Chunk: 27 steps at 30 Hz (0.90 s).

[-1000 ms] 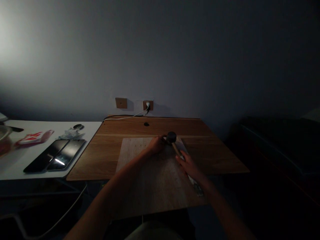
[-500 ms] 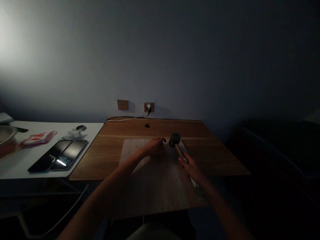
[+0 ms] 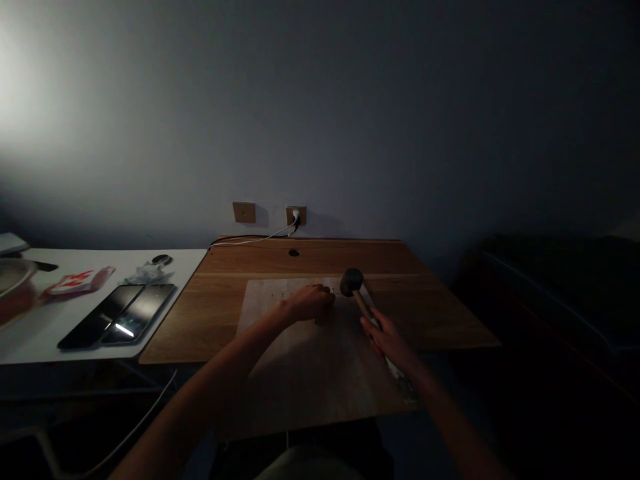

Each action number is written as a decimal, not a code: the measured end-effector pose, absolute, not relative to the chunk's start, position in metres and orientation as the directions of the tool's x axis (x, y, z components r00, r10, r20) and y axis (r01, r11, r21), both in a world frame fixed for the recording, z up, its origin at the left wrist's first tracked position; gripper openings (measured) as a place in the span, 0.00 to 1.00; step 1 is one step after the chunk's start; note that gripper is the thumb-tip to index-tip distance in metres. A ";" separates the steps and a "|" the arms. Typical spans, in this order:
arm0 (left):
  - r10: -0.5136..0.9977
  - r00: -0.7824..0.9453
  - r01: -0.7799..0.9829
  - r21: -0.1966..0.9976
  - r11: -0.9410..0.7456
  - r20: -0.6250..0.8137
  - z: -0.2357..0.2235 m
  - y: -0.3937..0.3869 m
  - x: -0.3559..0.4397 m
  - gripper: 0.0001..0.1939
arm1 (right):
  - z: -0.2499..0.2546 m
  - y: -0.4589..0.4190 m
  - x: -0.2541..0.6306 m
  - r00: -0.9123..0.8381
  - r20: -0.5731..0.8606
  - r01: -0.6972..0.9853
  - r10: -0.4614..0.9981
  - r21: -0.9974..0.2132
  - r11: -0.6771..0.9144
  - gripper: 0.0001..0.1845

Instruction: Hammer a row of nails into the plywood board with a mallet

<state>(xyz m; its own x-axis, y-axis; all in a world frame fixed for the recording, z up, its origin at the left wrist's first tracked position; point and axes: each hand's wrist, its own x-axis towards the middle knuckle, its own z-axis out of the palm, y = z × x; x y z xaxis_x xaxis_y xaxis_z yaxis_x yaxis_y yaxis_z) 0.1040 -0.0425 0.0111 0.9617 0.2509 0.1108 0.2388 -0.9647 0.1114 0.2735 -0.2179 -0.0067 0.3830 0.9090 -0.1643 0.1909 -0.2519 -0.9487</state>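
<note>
My right hand (image 3: 387, 340) grips the wooden handle of a mallet with a dark round head (image 3: 352, 282), held over the far right part of a pale wooden board (image 3: 305, 373) that lies on a brown desk (image 3: 210, 313). My left hand (image 3: 313, 302) rests on the board just left of the mallet head, fingers curled in a pinch; what they hold is too small and dark to make out. Faint dots show on the board's far left part.
A white table (image 3: 40, 333) at the left carries two dark phones (image 3: 120, 313), a red and white packet (image 3: 75, 281), a bowl and small clutter. A white cable (image 3: 260, 238) runs from a wall socket (image 3: 296, 215). Dark furniture stands at the right.
The mallet head lifted off the spot next to my left hand and moved slightly right. My left hand slid a little toward me on the board.
</note>
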 end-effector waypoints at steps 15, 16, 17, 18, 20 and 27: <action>0.610 0.723 0.236 0.714 -0.659 0.324 -0.009 0.000 0.107 0.21 | -0.005 -0.223 0.275 0.388 -0.140 0.185 0.911 -0.956 -0.226 0.37; 0.637 0.702 0.237 0.739 -0.630 0.318 -0.013 0.003 0.106 0.22 | -0.006 -0.223 0.275 0.387 -0.138 0.191 0.912 -0.955 -0.226 0.36; 0.648 0.697 0.241 0.751 -0.615 0.308 -0.018 0.005 0.105 0.21 | -0.007 -0.223 0.275 0.382 -0.136 0.201 0.914 -0.953 -0.226 0.35; 0.647 0.703 0.247 0.752 -0.611 0.295 -0.022 0.006 0.105 0.19 | -0.008 -0.222 0.275 0.375 -0.132 0.214 0.917 -0.951 -0.224 0.34; 0.634 0.722 0.257 0.744 -0.617 0.278 -0.029 0.005 0.104 0.13 | -0.012 -0.222 0.275 0.365 -0.126 0.238 0.923 -0.945 -0.223 0.34; 0.615 0.726 0.254 0.711 -0.656 0.308 -0.037 -0.001 0.100 0.11 | -0.017 -0.224 0.274 0.367 -0.153 0.301 0.918 -0.914 -0.273 0.35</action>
